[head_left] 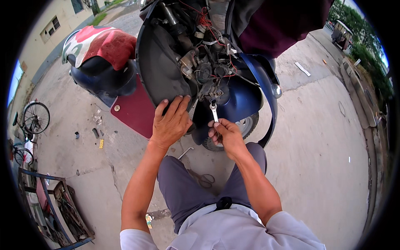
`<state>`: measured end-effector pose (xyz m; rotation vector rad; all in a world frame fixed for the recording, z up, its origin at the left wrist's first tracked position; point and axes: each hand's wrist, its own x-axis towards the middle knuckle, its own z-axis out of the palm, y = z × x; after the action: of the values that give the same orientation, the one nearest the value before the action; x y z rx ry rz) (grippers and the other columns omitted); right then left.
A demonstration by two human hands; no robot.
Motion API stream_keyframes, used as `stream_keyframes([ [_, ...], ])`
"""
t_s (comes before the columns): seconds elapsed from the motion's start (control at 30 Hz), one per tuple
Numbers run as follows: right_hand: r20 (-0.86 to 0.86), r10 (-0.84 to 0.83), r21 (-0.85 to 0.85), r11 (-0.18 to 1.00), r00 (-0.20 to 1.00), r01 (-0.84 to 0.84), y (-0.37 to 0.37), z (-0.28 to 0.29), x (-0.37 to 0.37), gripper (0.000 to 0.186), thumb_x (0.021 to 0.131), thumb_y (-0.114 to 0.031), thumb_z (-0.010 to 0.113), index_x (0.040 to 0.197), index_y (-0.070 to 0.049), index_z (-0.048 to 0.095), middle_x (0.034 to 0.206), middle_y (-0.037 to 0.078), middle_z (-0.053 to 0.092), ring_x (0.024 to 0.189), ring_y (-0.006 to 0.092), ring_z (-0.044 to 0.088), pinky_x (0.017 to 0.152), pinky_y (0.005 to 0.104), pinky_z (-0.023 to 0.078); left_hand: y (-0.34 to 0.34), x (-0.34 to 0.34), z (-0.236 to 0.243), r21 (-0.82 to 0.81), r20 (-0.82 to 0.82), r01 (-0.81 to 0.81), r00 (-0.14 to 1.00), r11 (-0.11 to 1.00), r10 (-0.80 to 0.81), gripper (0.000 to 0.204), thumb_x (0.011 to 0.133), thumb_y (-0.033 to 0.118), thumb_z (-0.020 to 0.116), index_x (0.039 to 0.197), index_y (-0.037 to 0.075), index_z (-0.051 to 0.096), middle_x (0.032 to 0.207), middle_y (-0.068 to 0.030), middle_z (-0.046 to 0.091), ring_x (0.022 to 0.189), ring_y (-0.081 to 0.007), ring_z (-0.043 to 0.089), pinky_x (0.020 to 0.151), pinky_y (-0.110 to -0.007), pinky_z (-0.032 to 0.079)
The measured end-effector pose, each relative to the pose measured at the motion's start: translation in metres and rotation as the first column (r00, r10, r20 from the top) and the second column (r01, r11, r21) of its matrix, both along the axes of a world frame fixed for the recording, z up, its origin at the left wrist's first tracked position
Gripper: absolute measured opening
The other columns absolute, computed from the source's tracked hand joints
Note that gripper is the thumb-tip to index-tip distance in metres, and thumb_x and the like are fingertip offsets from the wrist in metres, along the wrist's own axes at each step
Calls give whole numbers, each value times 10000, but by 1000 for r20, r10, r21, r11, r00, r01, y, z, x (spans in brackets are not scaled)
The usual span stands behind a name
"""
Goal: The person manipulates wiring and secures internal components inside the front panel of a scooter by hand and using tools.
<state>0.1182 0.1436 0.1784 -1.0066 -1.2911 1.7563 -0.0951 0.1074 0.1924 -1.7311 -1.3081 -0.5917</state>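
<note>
A blue scooter stands before me with its front opened up, baring wires and metal parts. My right hand (227,135) pinches the lower end of a combination wrench (214,113). The wrench points up, its upper end at a bolt on the metal bracket (213,89) below the wiring. My left hand (171,123) is on the lower edge of the black plastic panel (160,62), fingers bent over it; the thumb is partly hidden. Red wires (205,21) hang loosely above. Below the bracket are the blue front fender (239,100) and front wheel (249,125).
A metal tool (185,153) and scissors-like loops (204,180) lie on the concrete by my legs. At lower left stands a frame with tools (68,208). Bicycles (35,117) are at far left. A cloth covers the scooter seat (100,46); small scraps lie nearby.
</note>
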Motion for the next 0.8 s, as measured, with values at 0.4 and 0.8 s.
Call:
stream_keyframes([
  [0.4, 195, 1, 32, 999, 981, -8, 56, -29, -58, 250, 959, -145, 551, 917, 46, 706, 719, 110, 715, 673, 175, 612, 662, 334, 477, 2, -2, -2, 6, 2, 24, 1000, 1000, -24, 138, 777, 189, 684, 723, 140, 567, 1286, 36, 686, 1188, -140, 625, 1139, -447, 294],
  [0.8, 391, -112, 171, 984, 913, 47, 64, -23, -66, 261, 906, -169, 605, 903, 43, 756, 850, 212, 754, 931, 354, 740, 866, 418, 546, -1, 3, 3, -23, -6, 9, 1000, 1000, -9, 123, 796, 191, 668, 747, 129, 574, 1281, 30, 685, 1188, -144, 625, 1129, -449, 301],
])
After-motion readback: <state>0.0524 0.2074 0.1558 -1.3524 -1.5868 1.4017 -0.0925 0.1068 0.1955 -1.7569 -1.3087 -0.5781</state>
